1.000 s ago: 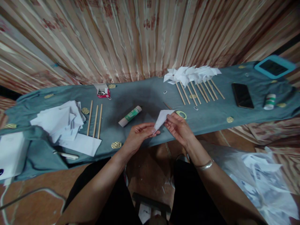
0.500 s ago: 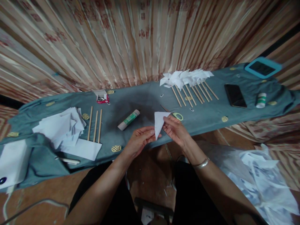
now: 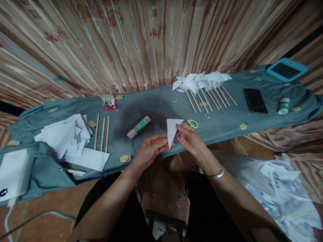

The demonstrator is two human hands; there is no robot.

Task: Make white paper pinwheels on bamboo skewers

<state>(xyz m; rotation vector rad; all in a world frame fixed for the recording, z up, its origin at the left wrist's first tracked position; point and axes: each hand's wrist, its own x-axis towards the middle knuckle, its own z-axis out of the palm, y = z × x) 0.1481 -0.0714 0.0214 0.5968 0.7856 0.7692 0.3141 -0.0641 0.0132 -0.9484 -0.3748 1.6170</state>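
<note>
While the fingers of the left hand (image 3: 151,148) pinch a folded white paper (image 3: 172,129) near its lower tip, those of the right hand (image 3: 190,137) hold its right side, over the desk (image 3: 222,127) near its front edge; seemingly finished: a row of pinwheels (image 3: 200,82) on sticks (image 3: 191,102); seemingly unworked: three bare sticks (image 3: 103,134), the paper pile (image 3: 59,132); folds under the fingers hidden, scissors (image 3: 193,124) partly covered.

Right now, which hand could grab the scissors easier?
Probably the right hand: it's beside the scissors, while the left hand is farther off. Both hands hold the folded paper, though.
</note>
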